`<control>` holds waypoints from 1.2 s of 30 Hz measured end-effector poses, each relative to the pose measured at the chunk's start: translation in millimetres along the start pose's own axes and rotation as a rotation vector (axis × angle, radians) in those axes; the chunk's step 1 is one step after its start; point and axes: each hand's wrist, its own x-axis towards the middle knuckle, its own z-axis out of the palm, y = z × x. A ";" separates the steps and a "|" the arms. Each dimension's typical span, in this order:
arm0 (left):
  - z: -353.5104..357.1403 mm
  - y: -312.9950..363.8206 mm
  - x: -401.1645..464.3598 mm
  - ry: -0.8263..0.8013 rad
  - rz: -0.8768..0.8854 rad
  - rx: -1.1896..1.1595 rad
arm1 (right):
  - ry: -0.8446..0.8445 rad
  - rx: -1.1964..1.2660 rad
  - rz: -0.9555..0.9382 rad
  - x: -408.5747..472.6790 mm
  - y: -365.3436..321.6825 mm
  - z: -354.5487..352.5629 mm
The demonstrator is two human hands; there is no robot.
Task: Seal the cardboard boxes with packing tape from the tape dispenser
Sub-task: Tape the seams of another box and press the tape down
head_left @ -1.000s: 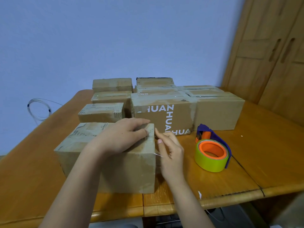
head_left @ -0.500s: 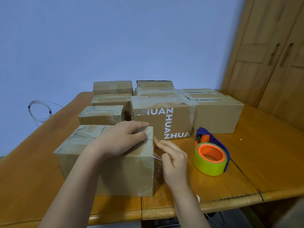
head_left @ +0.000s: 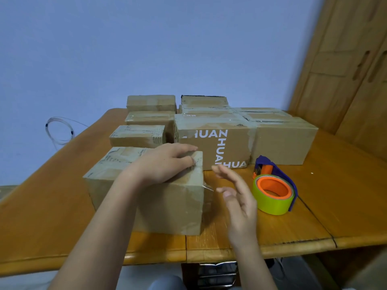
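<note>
Left hand (head_left: 167, 162) lies palm down on top of the nearest cardboard box (head_left: 146, 191), at its right end, fingers bent over the far right corner and pressing the taped top. It isn't wrapped around anything, just resting there. Right hand (head_left: 236, 195) is up in the air just right of that box, between it and the tape dispenser (head_left: 274, 189), fingers straight and spread, thumb toward the box, holding nothing and touching nothing. A thin loose bit of clear tape sticks out from the box's right edge, near the right hand but apart from it.

The dispenser sits on the wooden worktop (head_left: 314, 216) right of the near box: one blue handle, one yellow-green roll on an orange core, lying on its side.

Box count: I get around nine. The near one, three small ones in a line behind it on the left, the big printed box (head_left: 213, 143) behind and right of it, a plain big box (head_left: 282, 143) right of that, and roughly three more behind those, hard to separate.

One coil of clear tubing (head_left: 59, 130) hangs on the wall, left of the boxes.
</note>
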 end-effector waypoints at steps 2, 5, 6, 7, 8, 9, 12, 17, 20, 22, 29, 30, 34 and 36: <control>0.1 -0.6 0.6 -0.005 -0.007 -0.006 | -0.052 -0.070 -0.026 -7.5 -5.5 2.0; 0.8 -1.4 0.9 -0.004 -0.024 -0.044 | -0.070 -0.103 -0.008 -12.8 -9.1 7.5; 1.1 -1.3 0.8 0.001 -0.028 -0.061 | -0.062 -0.100 0.008 -13.4 -9.7 9.2; 1.3 -1.6 0.6 0.005 -0.029 -0.071 | -0.052 -0.096 0.024 -13.7 -10.3 11.0; 1.3 -1.7 0.7 0.004 -0.026 -0.073 | -0.042 -0.087 0.037 -13.7 -10.9 13.0; 1.3 -1.9 0.9 0.001 -0.021 -0.073 | -0.033 -0.077 0.047 -13.3 -12.0 15.0; 1.1 -2.4 1.4 -0.001 -0.017 -0.070 | -0.001 -0.075 0.040 -10.2 -14.6 20.9; 0.9 -2.0 1.2 0.001 -0.018 -0.053 | 0.039 -0.080 0.019 -8.5 -12.5 21.1; 0.6 -3.3 2.4 -0.003 0.007 -0.005 | 0.030 -0.071 0.028 -4.0 -11.0 18.0; 0.4 -4.0 2.9 -0.009 0.028 0.028 | -0.014 -0.053 0.040 1.8 -9.9 15.2; 0.7 -4.2 5.9 -0.011 0.061 0.151 | -0.098 0.107 0.146 11.2 -5.1 9.9; 1.3 -4.5 7.0 -0.009 0.064 0.169 | -0.094 0.136 0.175 10.8 -3.7 10.0; 3.2 -6.0 9.0 -0.022 0.064 0.207 | -0.106 0.247 0.310 11.3 -0.1 10.0; 3.4 -6.0 9.6 -0.033 0.069 0.214 | -0.166 0.323 0.366 19.1 0.9 7.2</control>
